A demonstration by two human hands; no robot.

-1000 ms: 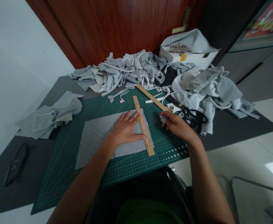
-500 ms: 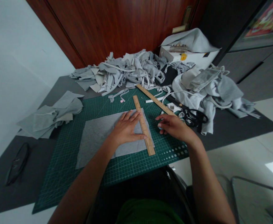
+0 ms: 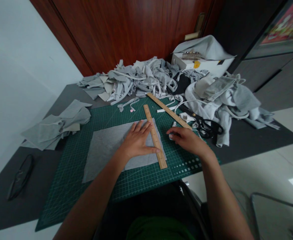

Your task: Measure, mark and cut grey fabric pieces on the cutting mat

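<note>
My left hand (image 3: 137, 140) lies flat with its fingers spread on a piece of grey cloth (image 3: 103, 146). Its fingertips and thumb press on a wooden ruler (image 3: 155, 140), which lies along the cloth's right edge. To the right of the ruler, just above the green cutting mat (image 3: 133, 181), my right hand (image 3: 186, 140) is closed with curled fingers. A small pale piece (image 3: 171, 136) shows at its fingertips; its kind is too small to make out. A second wooden ruler (image 3: 169, 110) lies slantwise beyond that hand, beside black scissors (image 3: 206, 126).
Grey fabric scraps (image 3: 136, 78) are heaped along the back, with more cloth (image 3: 219, 96) at the right and a stack (image 3: 58, 125) at the left. A white box (image 3: 206, 65) stands at the back right. Dark-framed glasses (image 3: 21, 176) rest at the left.
My right hand has moved slightly, its fingers now curled closer round the small piece. My left hand stays on the ruler and cloth. The view has shifted a little.
</note>
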